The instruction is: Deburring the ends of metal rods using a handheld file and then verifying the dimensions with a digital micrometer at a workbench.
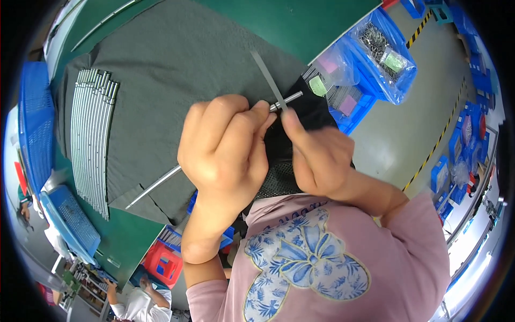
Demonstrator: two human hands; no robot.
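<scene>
My left hand is closed round a slim silver metal rod. The rod's long end slants down to the left over the grey cloth, and a short tip sticks out past my fingertips; the palm hides its middle. Between thumb and fingers, my right hand pinches a thin flat grey metal strip. This strip lies across the rod near its tip, appearing to touch it. At the left, several similar silver rods lie side by side in a row on the grey cloth.
Blue bins with bagged small metal parts stand at the right of the green table. Blue baskets line the left edge, and a red crate sits below. Another person in white is at the lower left.
</scene>
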